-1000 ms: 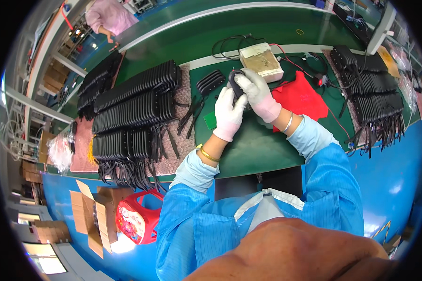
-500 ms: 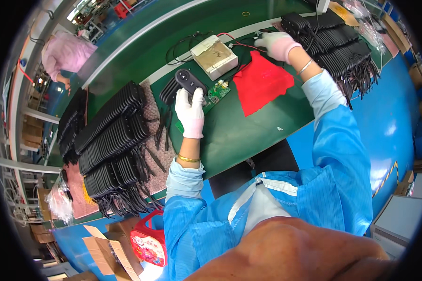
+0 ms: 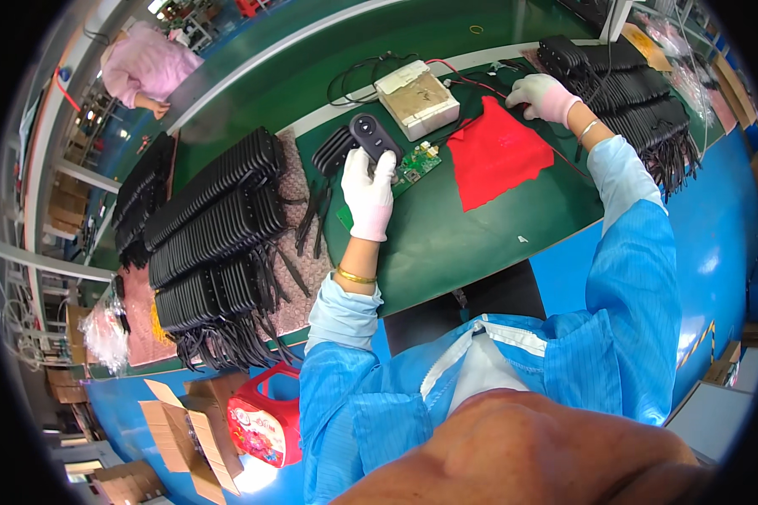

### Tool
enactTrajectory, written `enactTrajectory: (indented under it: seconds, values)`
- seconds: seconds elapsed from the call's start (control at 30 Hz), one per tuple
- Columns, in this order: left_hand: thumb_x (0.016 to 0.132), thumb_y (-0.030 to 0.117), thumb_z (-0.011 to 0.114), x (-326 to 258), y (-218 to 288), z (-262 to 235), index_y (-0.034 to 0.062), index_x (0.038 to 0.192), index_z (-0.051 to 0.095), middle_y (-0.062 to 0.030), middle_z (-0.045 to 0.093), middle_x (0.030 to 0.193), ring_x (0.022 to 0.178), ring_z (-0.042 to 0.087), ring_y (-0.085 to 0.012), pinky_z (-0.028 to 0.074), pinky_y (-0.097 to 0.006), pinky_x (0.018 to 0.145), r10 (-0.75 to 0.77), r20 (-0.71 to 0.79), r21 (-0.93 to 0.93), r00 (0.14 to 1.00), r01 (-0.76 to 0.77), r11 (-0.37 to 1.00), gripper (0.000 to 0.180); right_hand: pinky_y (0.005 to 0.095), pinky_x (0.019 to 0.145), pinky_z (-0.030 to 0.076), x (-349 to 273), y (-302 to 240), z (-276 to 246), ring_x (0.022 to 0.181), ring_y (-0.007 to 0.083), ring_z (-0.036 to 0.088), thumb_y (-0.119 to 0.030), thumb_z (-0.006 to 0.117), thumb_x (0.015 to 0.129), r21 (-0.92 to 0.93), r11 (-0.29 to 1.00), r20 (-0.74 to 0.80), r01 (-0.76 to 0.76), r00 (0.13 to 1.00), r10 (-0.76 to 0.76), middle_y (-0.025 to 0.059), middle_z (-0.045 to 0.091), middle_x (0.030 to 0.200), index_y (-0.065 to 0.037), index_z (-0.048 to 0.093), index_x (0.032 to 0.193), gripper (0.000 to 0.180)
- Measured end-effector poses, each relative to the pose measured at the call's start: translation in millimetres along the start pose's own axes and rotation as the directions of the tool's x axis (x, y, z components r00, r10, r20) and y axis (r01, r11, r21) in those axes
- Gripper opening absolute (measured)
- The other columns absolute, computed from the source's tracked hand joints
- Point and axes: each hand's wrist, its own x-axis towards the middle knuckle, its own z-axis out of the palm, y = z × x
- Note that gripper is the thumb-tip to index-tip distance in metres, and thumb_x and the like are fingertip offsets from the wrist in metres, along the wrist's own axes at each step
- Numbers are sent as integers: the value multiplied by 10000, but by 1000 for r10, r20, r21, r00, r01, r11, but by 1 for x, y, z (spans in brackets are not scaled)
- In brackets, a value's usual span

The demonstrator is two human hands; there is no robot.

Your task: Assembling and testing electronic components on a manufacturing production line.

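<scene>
The left hand (image 3: 369,195), in a white glove, is closed around the near end of a black handset (image 3: 375,135), fingers curled over its edge and thumb along the other side; the handset lies face up over the green bench (image 3: 446,244), far of the hand, with round buttons showing; a small stack of like black units (image 3: 333,150) sits just left of it, and a green circuit board (image 3: 419,162) lies just right, touching the hand's far side; the right hand (image 3: 545,97), also white-gloved, is stretched to the far right, fingers bent down onto the near-left end of a row of black handsets (image 3: 627,84) with dangling cords; whether it actually grips one cannot be told; a red cloth (image 3: 497,153) lies flat between the two hands, near the right one; a pale box (image 3: 417,98) with black and red wires stands far of the cloth; long rows of black units (image 3: 215,219) fill the bench's left side on bubble wrap; a person in pink (image 3: 147,67) stands far left
</scene>
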Motion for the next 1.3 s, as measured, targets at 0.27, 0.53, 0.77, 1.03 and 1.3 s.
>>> enactTrajectory:
  seconds: [0.27,0.53,0.77,1.03,1.3]
  values:
    - [909,76,624,3,2,-3,-13,956,597,-58,505,852,589,534,-130,454,-262,566,-32,9,-20,999,32,999,105,375,817,506,15,12,-25,892,299,633,-6,721,624,251,962,257,-110,965,44,59,691,1039,-113,732,1066,454]
    - [912,74,623,4,3,-2,-18,969,598,-57,504,860,582,533,-127,450,-256,557,-68,33,-53,997,70,996,111,345,763,519,23,22,-30,857,277,664,29,679,644,458,808,501,-370,859,109,76,721,1060,-86,728,1082,455]
    - [905,71,630,3,5,0,-21,973,602,-55,507,851,593,533,-128,452,-254,565,-92,21,-107,995,94,990,118,342,747,519,36,-37,-45,841,267,665,-39,608,769,-90,955,122,-283,948,292,85,720,1069,-71,687,1163,403]
    - [880,60,635,-4,8,6,-27,961,596,-61,513,847,608,522,-134,445,-260,573,-30,80,-72,996,36,997,125,268,866,475,94,-223,-27,948,176,602,-200,580,938,975,181,-164,128,966,200,106,662,1075,22,613,1194,341]
    - [872,68,634,-7,14,7,-31,960,589,-66,512,831,603,499,-139,429,-269,564,-47,186,47,981,39,998,139,259,784,484,95,-228,1,841,158,587,-202,546,965,965,-258,14,43,977,212,96,649,987,15,627,1062,251]
